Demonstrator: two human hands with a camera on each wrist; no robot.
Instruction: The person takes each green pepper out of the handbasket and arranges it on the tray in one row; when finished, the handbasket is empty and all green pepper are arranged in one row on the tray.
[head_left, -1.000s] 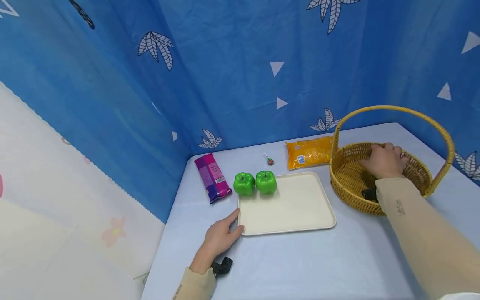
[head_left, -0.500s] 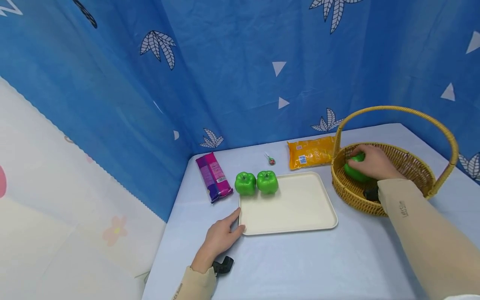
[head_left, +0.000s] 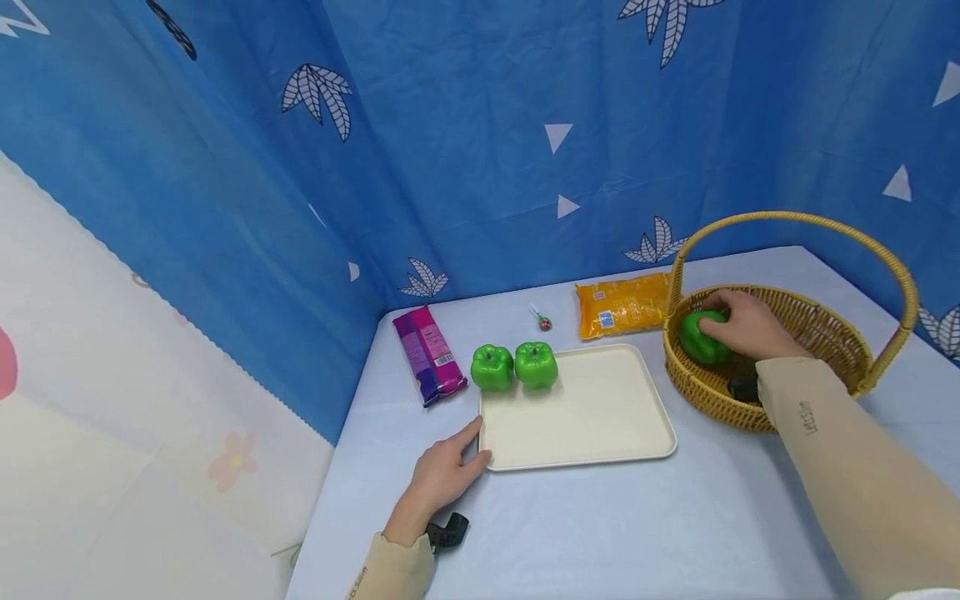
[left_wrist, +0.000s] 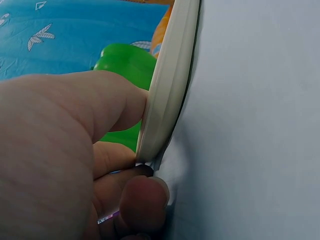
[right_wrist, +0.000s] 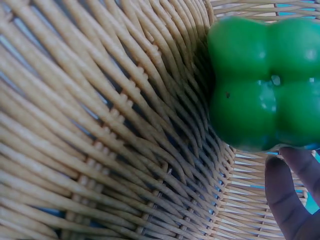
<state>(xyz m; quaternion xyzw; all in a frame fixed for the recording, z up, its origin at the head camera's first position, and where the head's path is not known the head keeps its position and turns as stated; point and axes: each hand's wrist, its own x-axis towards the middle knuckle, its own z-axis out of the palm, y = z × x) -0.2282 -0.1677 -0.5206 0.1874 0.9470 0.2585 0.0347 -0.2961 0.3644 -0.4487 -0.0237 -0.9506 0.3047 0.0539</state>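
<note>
In the head view my right hand (head_left: 750, 323) reaches into the yellow wicker basket (head_left: 697, 400) and holds a green bell pepper (head_left: 702, 340) at the basket's left side. The right wrist view shows fingertips (right_wrist: 280, 170) touching the lower side of that pepper (right_wrist: 265, 85), close to the woven wall. My left hand (head_left: 441, 471) rests on the table, with finger and thumb against the left edge of the cream tray (head_left: 577, 421). Two more green bell peppers stand side by side at the tray's far left corner, the left one (head_left: 492, 368) and the right one (head_left: 536, 365).
A purple and pink packet (head_left: 431, 354) lies left of the tray. Behind the tray are a small lollipop (head_left: 543, 322) and an orange bag (head_left: 622, 306), partly behind the basket. The basket's tall handle (head_left: 787, 216) arches over it. A blue curtain (head_left: 480, 150) hangs along the back.
My right hand has moved left inside the basket, and the green pepper there has come into view under it, shifting slightly left. My left hand stays at the tray's edge.
</note>
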